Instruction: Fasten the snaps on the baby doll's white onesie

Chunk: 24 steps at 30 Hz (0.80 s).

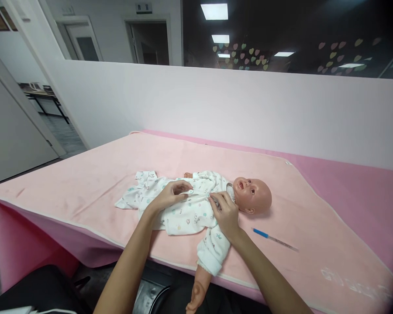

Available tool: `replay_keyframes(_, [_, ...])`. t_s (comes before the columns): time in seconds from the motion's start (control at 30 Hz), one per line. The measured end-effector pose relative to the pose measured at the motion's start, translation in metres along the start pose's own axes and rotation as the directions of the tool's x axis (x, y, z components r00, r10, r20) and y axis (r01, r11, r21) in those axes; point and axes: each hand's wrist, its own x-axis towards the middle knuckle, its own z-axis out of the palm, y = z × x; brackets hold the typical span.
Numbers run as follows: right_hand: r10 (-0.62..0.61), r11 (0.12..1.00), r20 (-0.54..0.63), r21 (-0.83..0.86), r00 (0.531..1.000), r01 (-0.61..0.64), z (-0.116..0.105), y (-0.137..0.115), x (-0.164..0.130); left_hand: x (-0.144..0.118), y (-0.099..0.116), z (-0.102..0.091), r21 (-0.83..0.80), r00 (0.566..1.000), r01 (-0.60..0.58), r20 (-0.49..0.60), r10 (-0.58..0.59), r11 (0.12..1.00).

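Observation:
A baby doll (253, 195) lies on its back, its head to the right. It wears a white printed baby outfit (186, 216), with the front seam running along its middle. Over the belly, my left hand (173, 194) rests on the fabric, fingers curved and thumb apart from them. Near the chest, my right hand (225, 213) pinches the outfit's front edge between thumb and fingers. One doll arm (199, 285) comes out of its sleeve and hangs past the table's near edge. The doll's legs are hidden inside the outfit.
A blue-capped pen (260, 233) lies right of the doll on the pale pink mat (94, 174). Darker pink cloth (356, 192) shows beneath the mat. Behind stands a white wall (216, 104) with dark glass above. A black chair (36, 288) is at lower left.

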Motion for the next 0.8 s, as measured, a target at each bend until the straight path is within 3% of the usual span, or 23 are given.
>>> replay_keyframes(0.13, [-0.149,0.98,0.006,-0.129,0.989,0.148,0.002,-0.006,0.005,-0.009,-0.002,0.003,0.07,0.991,0.038,-0.13,-0.029,0.997])
replay_keyframes(0.27, [-0.29,0.939,0.14,-0.15,0.947,0.31,0.014,-0.022,0.015,-0.007,-0.002,0.008,0.056,0.984,0.044,-0.176,-0.034,0.997])
replay_keyframes(0.43, [-0.204,0.947,0.203,-0.206,0.958,0.246,0.028,-0.033,0.019,-0.007,-0.004,0.007,-0.004,0.986,0.018,-0.164,-0.018,1.0])
replay_keyframes(0.63, [-0.133,0.96,0.231,-0.21,0.964,0.183,0.025,-0.033,0.014,-0.009,-0.001,0.008,0.002,0.982,0.029,-0.185,-0.028,1.0])
replay_keyframes(0.8, [-0.132,0.978,0.176,-0.134,0.976,0.157,0.023,-0.033,0.013,-0.013,0.003,0.012,0.03,0.98,-0.029,-0.196,0.035,0.999])
